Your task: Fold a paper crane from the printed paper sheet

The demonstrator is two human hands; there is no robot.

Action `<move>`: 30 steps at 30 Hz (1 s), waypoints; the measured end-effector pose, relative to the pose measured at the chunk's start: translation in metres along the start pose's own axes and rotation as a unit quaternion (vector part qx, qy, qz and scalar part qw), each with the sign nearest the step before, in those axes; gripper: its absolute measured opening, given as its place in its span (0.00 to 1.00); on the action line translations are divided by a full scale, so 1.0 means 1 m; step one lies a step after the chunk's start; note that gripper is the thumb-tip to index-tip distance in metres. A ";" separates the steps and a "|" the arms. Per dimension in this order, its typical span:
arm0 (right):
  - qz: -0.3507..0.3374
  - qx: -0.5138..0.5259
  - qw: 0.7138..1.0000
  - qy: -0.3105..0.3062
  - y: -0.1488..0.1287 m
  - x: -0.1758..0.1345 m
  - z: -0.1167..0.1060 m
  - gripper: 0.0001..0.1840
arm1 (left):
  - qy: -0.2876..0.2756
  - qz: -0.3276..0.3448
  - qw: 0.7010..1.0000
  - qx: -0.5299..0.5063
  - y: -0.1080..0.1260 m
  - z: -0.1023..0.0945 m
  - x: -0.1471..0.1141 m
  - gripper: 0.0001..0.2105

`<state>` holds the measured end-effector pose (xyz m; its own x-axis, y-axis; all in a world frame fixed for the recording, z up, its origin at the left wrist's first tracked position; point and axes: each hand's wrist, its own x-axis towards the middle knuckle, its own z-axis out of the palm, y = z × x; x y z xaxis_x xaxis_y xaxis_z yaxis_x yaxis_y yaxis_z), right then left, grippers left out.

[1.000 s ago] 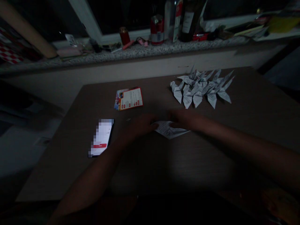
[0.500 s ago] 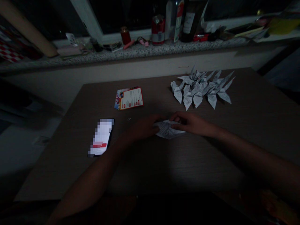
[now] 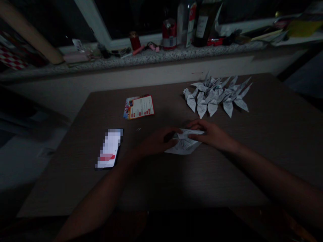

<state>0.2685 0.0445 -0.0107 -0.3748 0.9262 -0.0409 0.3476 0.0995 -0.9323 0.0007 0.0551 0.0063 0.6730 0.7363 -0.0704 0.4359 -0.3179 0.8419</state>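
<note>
A partly folded sheet of printed paper (image 3: 186, 144) lies on the wooden table between my two hands, its pointed side toward the left. My left hand (image 3: 164, 139) grips its left part, with fingers at the upper edge and the thumb low on the near side. On the right, my right hand (image 3: 208, 132) pinches the paper, thumb on top and fingers curled behind the far edge. Beyond it stand several folded paper cranes (image 3: 217, 95) of the same printed paper, bunched together. Dim light hides the finer creases.
A lit phone (image 3: 108, 148) lies left of my forearm. Behind it sits a small stack of printed cards (image 3: 141, 107). The granite windowsill (image 3: 156, 58) past the table (image 3: 156, 181) carries a red can (image 3: 169, 35), bottles (image 3: 202, 25) and small clutter.
The paper has turned a little and shows more of its flat near side. My left hand has shifted its hold toward the paper's middle; the right hand has moved slightly right.
</note>
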 end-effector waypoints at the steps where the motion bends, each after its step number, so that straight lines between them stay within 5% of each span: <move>1: 0.004 0.001 1.000 0.006 0.001 -0.001 0.000 0.23 | 0.005 0.006 1.000 -0.008 0.002 0.001 0.000 0.17; 10: -0.010 -0.041 0.999 -0.034 -0.011 -0.008 0.010 0.17 | 0.057 -0.031 0.996 -0.064 0.013 0.013 0.006 0.12; 18: 0.029 -0.025 0.999 0.023 -0.010 -0.006 0.005 0.20 | 0.048 -0.048 0.995 -0.067 0.007 0.016 0.009 0.08; 30: 0.033 0.030 0.999 -0.019 -0.007 -0.007 0.009 0.16 | 0.017 -0.048 0.994 -0.092 0.012 0.020 0.009 0.09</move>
<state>0.2614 0.0343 -0.0073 -0.3858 0.9153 -0.1153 0.3212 0.0161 -0.9469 0.0242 0.0459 0.0050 0.6111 0.7790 -0.1403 0.3784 -0.1318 0.9162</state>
